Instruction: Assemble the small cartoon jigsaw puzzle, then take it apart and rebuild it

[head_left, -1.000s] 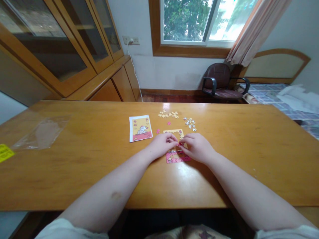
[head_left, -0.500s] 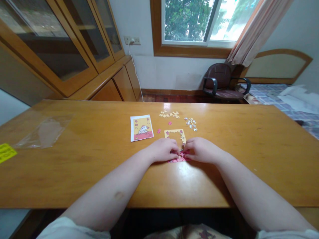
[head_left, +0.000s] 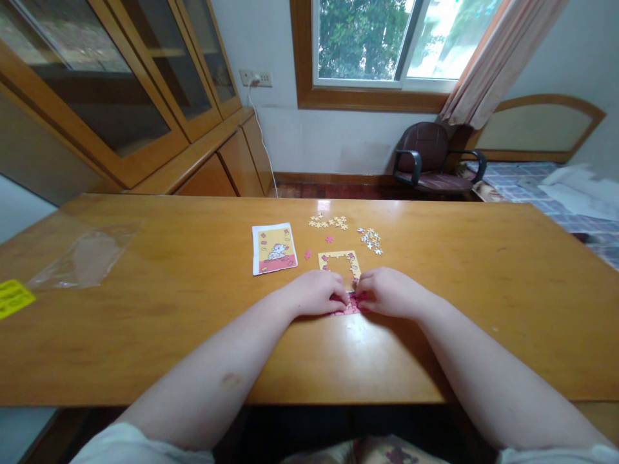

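Observation:
On the desk in front of me lies a partly assembled jigsaw puzzle [head_left: 352, 305], a yellow border with an open middle and a pink lower strip. My left hand [head_left: 319, 291] rests on the left of the pink strip, its fingers curled and closed against the pieces. From the right, my right hand [head_left: 389, 291] has its bent fingers pinched at the same strip. Both hands cover parts of the puzzle, and the fingertips are partly hidden. Two loose pink pieces, one [head_left: 308, 254] near the picture card [head_left: 275, 250] and another [head_left: 329, 239] farther back, lie beyond my left hand.
Yellow pieces [head_left: 329, 223] are scattered behind the puzzle, and a pile of whitish pieces [head_left: 371, 240] is to their right. A clear plastic bag [head_left: 89, 258] and a yellow label [head_left: 14, 298] lie at the left. An office chair [head_left: 425, 158] stands beyond the desk [head_left: 483, 290].
Both hands stay at the pink strip, with only a slight shift of the fingers. The strip's pieces look flatter and more even between the fingertips. The loose pieces have not moved.

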A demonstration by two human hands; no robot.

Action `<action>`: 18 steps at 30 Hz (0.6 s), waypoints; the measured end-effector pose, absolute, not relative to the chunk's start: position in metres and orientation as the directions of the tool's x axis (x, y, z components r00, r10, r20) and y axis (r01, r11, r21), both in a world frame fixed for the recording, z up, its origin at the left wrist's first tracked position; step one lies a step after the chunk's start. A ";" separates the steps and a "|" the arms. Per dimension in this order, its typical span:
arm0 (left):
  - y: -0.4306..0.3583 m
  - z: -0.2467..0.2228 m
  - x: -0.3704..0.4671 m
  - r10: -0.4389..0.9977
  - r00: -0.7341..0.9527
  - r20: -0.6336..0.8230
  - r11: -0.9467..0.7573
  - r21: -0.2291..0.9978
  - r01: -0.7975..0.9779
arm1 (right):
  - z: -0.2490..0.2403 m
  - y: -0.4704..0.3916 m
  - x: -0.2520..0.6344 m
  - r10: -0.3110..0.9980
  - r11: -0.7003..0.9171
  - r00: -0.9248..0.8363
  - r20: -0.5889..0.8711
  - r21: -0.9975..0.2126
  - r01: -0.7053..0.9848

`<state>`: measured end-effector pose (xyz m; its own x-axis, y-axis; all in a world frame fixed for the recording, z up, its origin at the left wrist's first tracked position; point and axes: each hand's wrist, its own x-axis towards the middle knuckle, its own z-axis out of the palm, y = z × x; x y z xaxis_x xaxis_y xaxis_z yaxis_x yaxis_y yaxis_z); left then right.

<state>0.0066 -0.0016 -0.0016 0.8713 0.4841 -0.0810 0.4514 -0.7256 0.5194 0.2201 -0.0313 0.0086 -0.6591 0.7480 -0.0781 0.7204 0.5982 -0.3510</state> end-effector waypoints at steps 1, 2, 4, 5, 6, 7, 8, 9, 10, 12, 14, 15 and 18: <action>-0.002 -0.001 0.007 0.484 0.872 -0.080 -0.726 0.521 0.450 | 0.009 -0.031 0.220 0.749 0.599 -0.658 -0.075 -0.345 0.722; -0.002 -0.001 0.007 0.483 0.872 -0.077 -0.726 0.521 0.449 | 0.010 -0.032 0.220 0.750 0.601 -0.657 -0.072 -0.340 0.723; -0.002 -0.001 0.007 0.482 0.873 -0.072 -0.729 0.521 0.445 | 0.012 -0.032 0.220 0.750 0.605 -0.659 -0.064 -0.338 0.721; -0.002 -0.001 0.007 0.482 0.874 -0.070 -0.730 0.519 0.444 | 0.013 -0.032 0.221 0.748 0.606 -0.662 -0.059 -0.346 0.716; -0.002 -0.001 0.007 0.481 0.874 -0.069 -0.731 0.518 0.443 | 0.014 -0.033 0.221 0.744 0.609 -0.666 -0.054 -0.358 0.708; -0.002 -0.001 0.007 0.480 0.875 -0.068 -0.732 0.518 0.442 | 0.014 -0.033 0.222 0.739 0.611 -0.672 -0.048 -0.374 0.698; -0.002 -0.001 0.007 0.479 0.875 -0.068 -0.732 0.519 0.441 | 0.015 -0.034 0.223 0.732 0.614 -0.680 -0.043 -0.390 0.686; -0.002 0.000 0.007 0.478 0.876 -0.067 -0.731 0.522 0.439 | 0.015 -0.034 0.223 0.724 0.618 -0.688 -0.040 -0.403 0.675; -0.002 0.000 0.007 0.477 0.877 -0.066 -0.730 0.525 0.437 | 0.016 -0.034 0.224 0.718 0.621 -0.695 -0.040 -0.414 0.666; -0.002 0.000 0.007 0.470 0.880 -0.061 -0.732 0.530 0.428 | 0.016 -0.035 0.225 0.709 0.624 -0.704 -0.045 -0.425 0.656; -0.003 0.001 0.007 0.461 0.886 -0.055 -0.738 0.531 0.417 | 0.015 -0.035 0.225 0.702 0.625 -0.710 -0.055 -0.429 0.652; -0.003 0.001 0.007 0.454 0.890 -0.052 -0.743 0.529 0.410 | 0.015 -0.035 0.224 0.700 0.626 -0.712 -0.060 -0.429 0.652; -0.003 0.000 0.007 0.441 0.897 -0.038 -0.759 0.518 0.395 | 0.015 -0.035 0.224 0.700 0.624 -0.711 -0.071 -0.424 0.657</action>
<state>0.0069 -0.0034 0.0001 0.8969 0.4407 -0.0380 0.3947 -0.7586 0.5183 0.2236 -0.0351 0.0151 -0.7107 0.6999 -0.0711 0.6567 0.6238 -0.4237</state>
